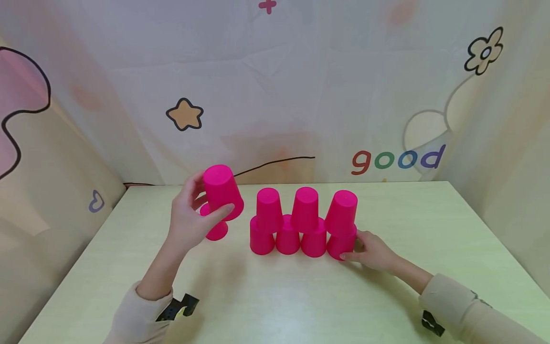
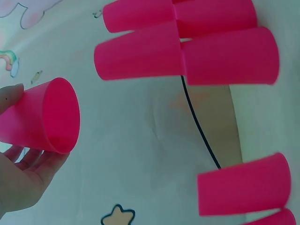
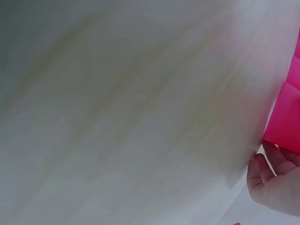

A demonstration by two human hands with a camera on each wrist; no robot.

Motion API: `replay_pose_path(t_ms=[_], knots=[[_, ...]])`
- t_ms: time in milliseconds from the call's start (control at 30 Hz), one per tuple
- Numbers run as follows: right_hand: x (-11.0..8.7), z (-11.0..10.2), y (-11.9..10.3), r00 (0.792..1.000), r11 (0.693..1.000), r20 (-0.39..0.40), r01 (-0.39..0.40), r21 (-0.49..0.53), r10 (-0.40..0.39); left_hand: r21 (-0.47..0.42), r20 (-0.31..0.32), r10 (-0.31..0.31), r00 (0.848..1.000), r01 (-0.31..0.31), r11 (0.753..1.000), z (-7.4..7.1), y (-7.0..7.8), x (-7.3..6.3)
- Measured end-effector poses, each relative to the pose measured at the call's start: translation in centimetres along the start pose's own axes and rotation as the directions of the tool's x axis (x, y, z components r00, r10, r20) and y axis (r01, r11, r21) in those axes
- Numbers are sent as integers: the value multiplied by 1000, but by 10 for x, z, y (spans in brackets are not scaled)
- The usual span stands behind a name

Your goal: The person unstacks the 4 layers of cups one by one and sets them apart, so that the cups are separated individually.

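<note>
My left hand (image 1: 189, 215) grips an upside-down pink cup (image 1: 222, 191), raised over the left part of the table, thumb on the near side. In the left wrist view the mouth of this cup (image 2: 62, 115) shows nothing inside. Partly hidden below that hand are other pink cups (image 1: 217, 232). At the middle stand two tiers of upside-down pink cups: three on top, such as the middle one (image 1: 305, 210), over a row of several. My right hand (image 1: 373, 251) holds the rightmost lower cup (image 1: 339, 246), thumb in front and fingers at its side; its upper cup (image 1: 342, 212) leans right.
The pale table (image 1: 275, 296) runs back to a printed cloth backdrop (image 1: 275, 95), with cloth at both sides. A dark strap piece hangs at each sleeve cuff (image 1: 150, 306).
</note>
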State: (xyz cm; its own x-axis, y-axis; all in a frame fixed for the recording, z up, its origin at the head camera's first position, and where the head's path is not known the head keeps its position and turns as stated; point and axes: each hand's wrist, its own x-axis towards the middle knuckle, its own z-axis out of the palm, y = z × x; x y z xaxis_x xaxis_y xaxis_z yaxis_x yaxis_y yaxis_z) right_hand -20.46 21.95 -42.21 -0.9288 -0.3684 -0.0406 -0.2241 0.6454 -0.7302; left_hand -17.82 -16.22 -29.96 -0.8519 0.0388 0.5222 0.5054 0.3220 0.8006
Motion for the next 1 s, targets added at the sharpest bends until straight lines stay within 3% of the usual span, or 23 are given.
replay_pose_path(t_ms=[167,300,633,800,867,1000], knots=[[0,-1,-1,1000,1000,-2,-8,-6,8,63,-48,-11,999,14,998,-14,-13,-2],[0,0,0,1000,1000,-3,-8,-7,8,70,-79,-73,994,79,994,-28,-24,-5],[0,0,0,1000,1000,2,-7,3,7,144,-180,-208,961,235,961,-61,-39,-11],[0,0,-1,1000,1000,1,-8,2,8,112,-210,-206,956,233,966,-74,-66,-13],[0,0,-1,1000,1000,0,-9,-2,9,74,-230,-191,954,213,974,-82,-92,-13],[0,0,-1,1000,1000,3,-8,-2,8,97,-258,-212,943,243,965,-96,-121,-14]])
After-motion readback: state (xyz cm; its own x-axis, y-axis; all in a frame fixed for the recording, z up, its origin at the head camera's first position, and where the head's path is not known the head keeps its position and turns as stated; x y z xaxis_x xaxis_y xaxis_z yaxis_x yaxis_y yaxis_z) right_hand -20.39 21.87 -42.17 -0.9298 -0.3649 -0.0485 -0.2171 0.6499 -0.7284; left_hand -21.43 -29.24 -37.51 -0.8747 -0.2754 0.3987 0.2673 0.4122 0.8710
